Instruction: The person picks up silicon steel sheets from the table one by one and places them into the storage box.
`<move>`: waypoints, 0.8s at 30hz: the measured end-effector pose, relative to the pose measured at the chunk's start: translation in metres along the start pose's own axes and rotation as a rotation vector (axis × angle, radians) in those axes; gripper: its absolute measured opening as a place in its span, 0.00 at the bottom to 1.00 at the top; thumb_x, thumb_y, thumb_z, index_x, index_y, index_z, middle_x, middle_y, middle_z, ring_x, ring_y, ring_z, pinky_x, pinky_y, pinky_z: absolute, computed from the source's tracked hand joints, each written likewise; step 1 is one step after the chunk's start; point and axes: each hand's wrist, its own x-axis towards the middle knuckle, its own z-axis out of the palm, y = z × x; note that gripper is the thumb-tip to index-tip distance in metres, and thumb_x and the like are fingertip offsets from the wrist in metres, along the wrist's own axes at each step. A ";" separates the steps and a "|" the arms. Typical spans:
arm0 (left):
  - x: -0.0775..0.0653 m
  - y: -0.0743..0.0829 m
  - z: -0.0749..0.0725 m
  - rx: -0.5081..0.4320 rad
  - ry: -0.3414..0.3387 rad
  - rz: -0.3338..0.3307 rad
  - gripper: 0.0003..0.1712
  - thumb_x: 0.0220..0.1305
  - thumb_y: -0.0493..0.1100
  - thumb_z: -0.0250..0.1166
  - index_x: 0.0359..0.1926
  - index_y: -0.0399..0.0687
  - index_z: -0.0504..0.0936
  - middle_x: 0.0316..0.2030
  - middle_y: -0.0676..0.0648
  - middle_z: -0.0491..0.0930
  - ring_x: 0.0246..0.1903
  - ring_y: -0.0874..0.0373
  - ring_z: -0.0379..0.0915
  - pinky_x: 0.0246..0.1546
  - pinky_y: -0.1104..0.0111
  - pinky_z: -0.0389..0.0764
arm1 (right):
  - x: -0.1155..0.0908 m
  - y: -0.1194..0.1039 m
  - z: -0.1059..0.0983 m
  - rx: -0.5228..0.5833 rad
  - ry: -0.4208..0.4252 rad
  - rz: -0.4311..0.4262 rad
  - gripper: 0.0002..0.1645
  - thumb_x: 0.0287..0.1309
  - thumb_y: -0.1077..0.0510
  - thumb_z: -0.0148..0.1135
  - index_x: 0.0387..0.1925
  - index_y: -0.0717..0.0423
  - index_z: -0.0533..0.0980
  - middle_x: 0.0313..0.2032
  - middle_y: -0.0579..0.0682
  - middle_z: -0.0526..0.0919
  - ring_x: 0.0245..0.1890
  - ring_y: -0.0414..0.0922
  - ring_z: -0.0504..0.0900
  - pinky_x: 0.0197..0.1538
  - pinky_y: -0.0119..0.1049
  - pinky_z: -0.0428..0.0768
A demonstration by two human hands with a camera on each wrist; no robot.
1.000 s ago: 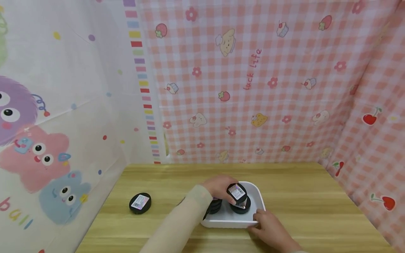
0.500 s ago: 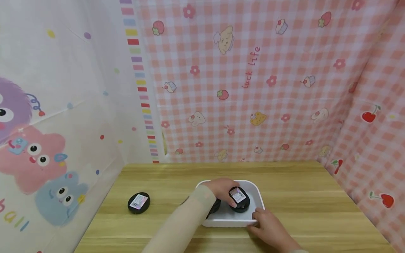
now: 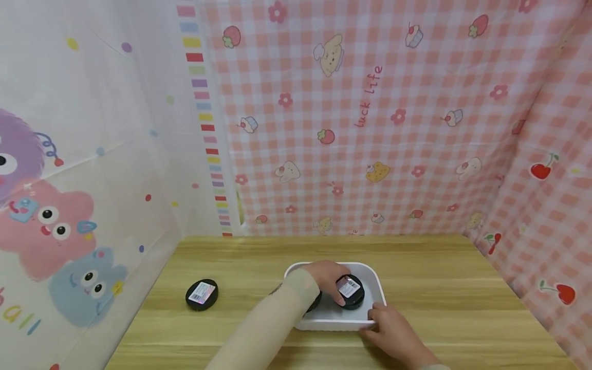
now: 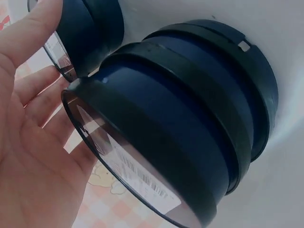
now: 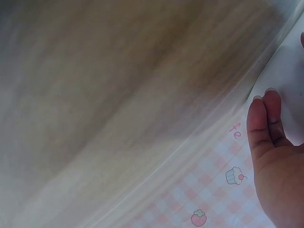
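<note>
My left hand (image 3: 326,276) reaches into a white plastic basin (image 3: 339,325) and holds a round black container (image 3: 352,291) by its edge, thumb at the near side. That container has a barcode label on top and sits on the right-hand stack. In the left wrist view, its dark side (image 4: 102,31) shows by the thumb. Beside it, a stack of similar black containers (image 4: 166,109) fills the middle; the left forearm partly hides this stack in the head view. My right hand (image 3: 393,329) grips the basin's near right corner, fingers inside and thumb outside.
Another labelled black container (image 3: 202,295) lies alone on the wooden table (image 3: 439,277), left of the basin. A pink checked cloth (image 3: 296,144) hangs behind the table, and a white printed cloth (image 3: 115,169) hangs along its left.
The left hand has lowered its container onto the one beneath, so the two now line up as a stack. The right hand has stayed on the basin's corner. The head view has shifted slightly.
</note>
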 end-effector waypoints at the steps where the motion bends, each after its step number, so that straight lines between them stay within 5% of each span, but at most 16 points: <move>1: 0.001 0.000 0.001 0.002 0.002 0.003 0.37 0.47 0.57 0.81 0.59 0.58 0.78 0.49 0.58 0.83 0.48 0.66 0.76 0.55 0.72 0.74 | 0.000 0.000 0.000 -0.002 0.004 -0.001 0.17 0.41 0.51 0.79 0.18 0.44 0.74 0.23 0.34 0.69 0.23 0.31 0.64 0.27 0.32 0.67; 15: 0.005 0.004 0.006 0.017 0.017 0.044 0.36 0.45 0.55 0.83 0.54 0.56 0.79 0.45 0.58 0.83 0.44 0.66 0.75 0.51 0.74 0.75 | -0.001 0.000 0.003 -0.023 0.020 -0.007 0.17 0.39 0.52 0.79 0.18 0.44 0.74 0.23 0.34 0.68 0.22 0.32 0.63 0.26 0.32 0.66; 24: 0.008 -0.001 0.005 -0.090 -0.010 -0.005 0.47 0.55 0.61 0.76 0.73 0.60 0.67 0.65 0.53 0.75 0.62 0.63 0.72 0.64 0.68 0.71 | 0.000 -0.004 -0.003 0.001 -0.018 0.037 0.16 0.41 0.51 0.79 0.19 0.44 0.74 0.23 0.35 0.68 0.23 0.30 0.63 0.27 0.31 0.66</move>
